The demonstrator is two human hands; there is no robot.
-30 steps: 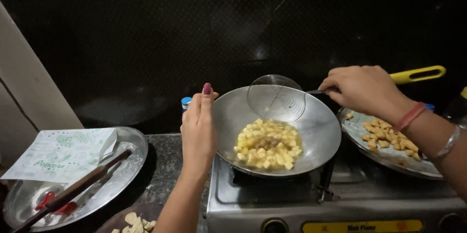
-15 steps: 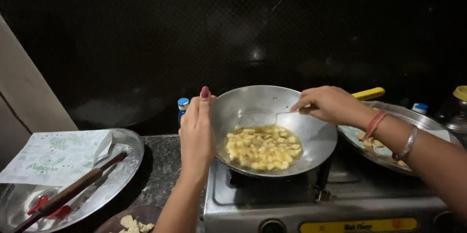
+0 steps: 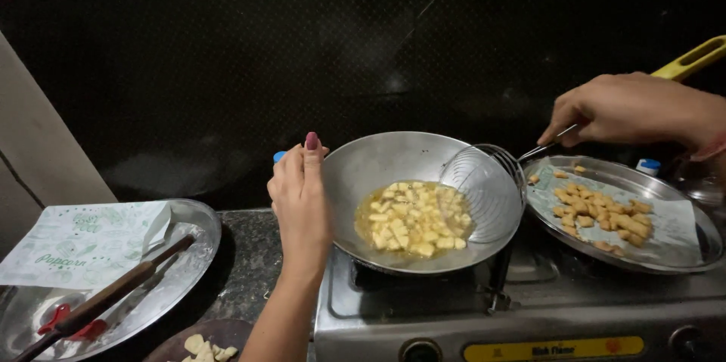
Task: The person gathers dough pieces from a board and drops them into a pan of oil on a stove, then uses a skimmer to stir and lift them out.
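A shiny, round steel wok point(image 3: 378, 173) sits on a steel gas stove point(image 3: 529, 309), holding pale yellow cubes point(image 3: 416, 218) in bubbling oil. The left hand point(image 3: 300, 196) pinches the wok's near-left rim. The right hand point(image 3: 628, 109), far right, grips the thin metal shaft of a wire-mesh skimmer point(image 3: 484, 192) with a yellow handle; its bowl rests inside the wok's right side. To the right, a paper-lined steel plate point(image 3: 681, 256) carries golden fried pieces point(image 3: 601, 215). Far left, another steel plate point(image 3: 193, 237) holds a paper bag point(image 3: 83, 241) and a wooden-handled tool point(image 3: 113, 294). The counter is dark speckled stone, the wall behind black.
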